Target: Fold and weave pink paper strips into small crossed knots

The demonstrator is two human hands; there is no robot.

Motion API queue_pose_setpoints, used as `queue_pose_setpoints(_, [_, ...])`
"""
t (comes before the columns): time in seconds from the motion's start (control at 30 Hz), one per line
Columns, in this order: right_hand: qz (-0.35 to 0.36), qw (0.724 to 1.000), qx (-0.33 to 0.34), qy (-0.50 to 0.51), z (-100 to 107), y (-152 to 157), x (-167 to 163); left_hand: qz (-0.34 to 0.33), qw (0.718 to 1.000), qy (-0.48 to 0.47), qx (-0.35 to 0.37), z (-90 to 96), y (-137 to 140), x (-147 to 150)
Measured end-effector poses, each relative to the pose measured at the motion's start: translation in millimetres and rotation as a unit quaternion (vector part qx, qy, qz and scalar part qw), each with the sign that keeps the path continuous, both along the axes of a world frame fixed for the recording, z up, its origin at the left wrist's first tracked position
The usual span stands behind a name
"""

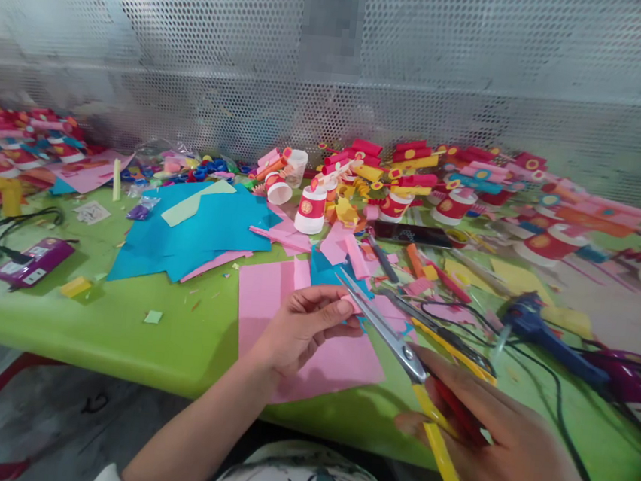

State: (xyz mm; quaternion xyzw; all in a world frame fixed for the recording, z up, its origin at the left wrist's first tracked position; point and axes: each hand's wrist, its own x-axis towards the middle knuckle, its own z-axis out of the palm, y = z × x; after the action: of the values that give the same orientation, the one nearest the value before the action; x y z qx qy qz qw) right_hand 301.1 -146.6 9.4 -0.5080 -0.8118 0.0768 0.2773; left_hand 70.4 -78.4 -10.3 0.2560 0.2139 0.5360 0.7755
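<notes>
My left hand [318, 322] pinches a small piece of pink paper [353, 304] between thumb and fingers. Wrapped in my right hand [505, 447] are scissors [408, 359] with yellow and red handles. Their silver blades point up and left, right beside the pink piece; whether they touch it I cannot tell. Below my left hand lies a large pink paper sheet [258, 302], close to the table's front edge. Just past the blades, a second pair of scissors [457, 348] with yellow on its handles rests on the table.
Blue paper sheets [157, 228] lie at left on the green table [175, 340]. A red-and-white paper cup [310, 211] and several decorated cups line the back. A blue glue gun [554, 342] with cables is at right, a dark phone [415, 235] behind. A perforated metal panel [216, 26] rises beyond.
</notes>
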Motion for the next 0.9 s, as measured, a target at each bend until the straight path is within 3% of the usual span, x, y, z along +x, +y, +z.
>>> queue_pose_setpoints(0.6, [-0.023, 0.998, -0.046, -0.019, 1.1, -5.1, 3.8, -0.007, 1.0, -0.008, 0.025, -2.4, 0.2, -0.5])
queue_pose_setpoints(0.9, [-0.116, 0.98, -0.138, 0.078, 0.5, -10.1, 7.3, -0.012, 1.0, -0.021, -0.003, 1.6, -0.8, -1.4])
